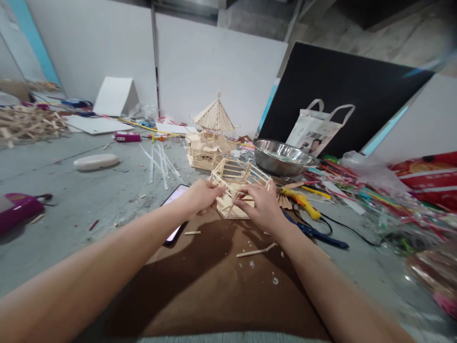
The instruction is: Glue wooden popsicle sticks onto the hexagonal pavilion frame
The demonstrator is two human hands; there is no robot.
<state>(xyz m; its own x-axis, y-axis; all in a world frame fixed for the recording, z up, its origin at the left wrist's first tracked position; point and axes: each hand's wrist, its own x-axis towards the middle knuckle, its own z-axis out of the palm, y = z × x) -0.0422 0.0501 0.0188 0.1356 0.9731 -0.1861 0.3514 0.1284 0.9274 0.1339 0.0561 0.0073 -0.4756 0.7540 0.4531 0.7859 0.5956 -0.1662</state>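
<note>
A small open frame of wooden sticks (238,177) rests at the far edge of a brown board (214,281). My left hand (200,196) is curled against the frame's near left side, fingers closed on its sticks. My right hand (260,204) pinches the frame's near front, fingers pressed on a thin stick there. Behind the frame stands a finished stick pavilion (210,136) with a pointed roof. A phone (174,209) lies partly under my left forearm. Loose sticks (255,251) lie on the board.
A steel bowl (282,156) sits right of the pavilion, a paper bag (317,126) behind it. A yellow glue gun (302,201) with black cord lies right of my hand. Clear glue sticks (160,162), a white oval object (95,162), a magenta tool (17,209) and stick piles (28,124) lie left.
</note>
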